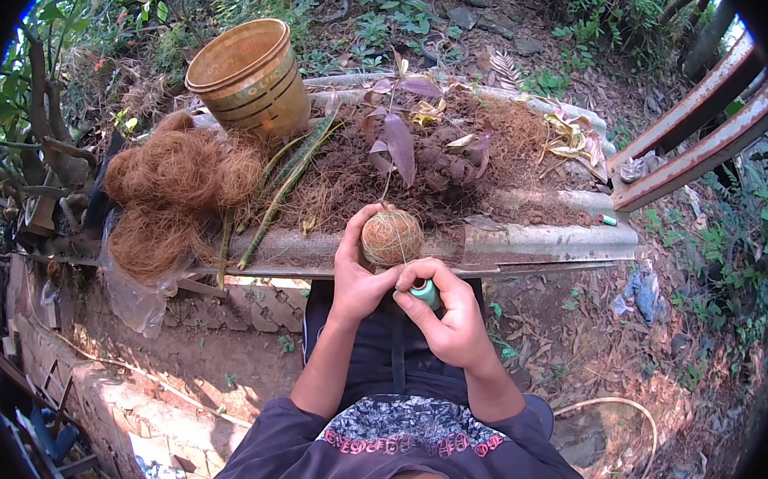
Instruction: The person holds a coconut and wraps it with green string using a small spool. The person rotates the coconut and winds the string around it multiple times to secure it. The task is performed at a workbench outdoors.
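My left hand is closed round the left side of a brown fibre-wrapped ball, which has green thread wound over it. A thin stem with purple leaves rises from the top of the ball. Close by on the right, my right hand grips a green spool of thread between thumb and fingers, its end facing up. The fingertips of both hands nearly meet below the ball. Behind it, dark crumbly soil is heaped on the bench.
Left on the bench lies a heap of brown coconut fibre, with a yellowish plastic bucket behind it. Long green stalks lie beside the soil. A small green spool rests at the right end, near rusty metal beams. A hose curves over the ground.
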{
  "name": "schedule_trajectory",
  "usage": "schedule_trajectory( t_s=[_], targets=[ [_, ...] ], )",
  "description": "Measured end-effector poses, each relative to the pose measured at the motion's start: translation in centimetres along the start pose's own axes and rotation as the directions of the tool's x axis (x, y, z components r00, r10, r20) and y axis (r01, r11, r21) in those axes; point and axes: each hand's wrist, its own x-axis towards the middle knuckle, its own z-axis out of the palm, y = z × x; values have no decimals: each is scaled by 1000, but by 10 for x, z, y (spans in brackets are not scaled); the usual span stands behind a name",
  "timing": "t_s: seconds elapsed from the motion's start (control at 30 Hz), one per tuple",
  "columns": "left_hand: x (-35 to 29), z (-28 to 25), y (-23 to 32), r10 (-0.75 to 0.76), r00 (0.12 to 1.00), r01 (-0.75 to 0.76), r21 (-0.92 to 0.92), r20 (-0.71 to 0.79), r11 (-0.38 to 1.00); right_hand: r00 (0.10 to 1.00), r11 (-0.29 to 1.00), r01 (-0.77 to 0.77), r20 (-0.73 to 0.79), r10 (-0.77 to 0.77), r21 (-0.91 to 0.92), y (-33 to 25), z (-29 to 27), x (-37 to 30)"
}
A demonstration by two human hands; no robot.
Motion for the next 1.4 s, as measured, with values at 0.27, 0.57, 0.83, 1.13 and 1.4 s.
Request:
schedule_trajectory(
  t_s=[0.27, 0.57, 0.83, 1.13, 1.4],
  targets=[
    [0, -10, 16, -154, 958, 258, -489, 243, 833, 1000, 999, 1, 4, 0, -48, 9, 1, 2],
    [-2, -5, 19, -72, 995, 97, -474, 70, 875, 944, 919, -217, 311, 111, 328, 41, -2, 2],
    [-8, -10, 24, -159, 941, 314, -599, 298, 737, 831, 161, -533, 479, 282, 831, 72, -19, 14],
    [-11, -15, 24, -170, 915, 290, -302, 366, 908, 835, 378, -408, 172, 522, 831, 37, -16, 28],
    [-9, -34, 23, -183, 923, 257, -190, 337, 948, 940, 551, -273, 97, 326, 789, 36, -33, 16]
  ],
)
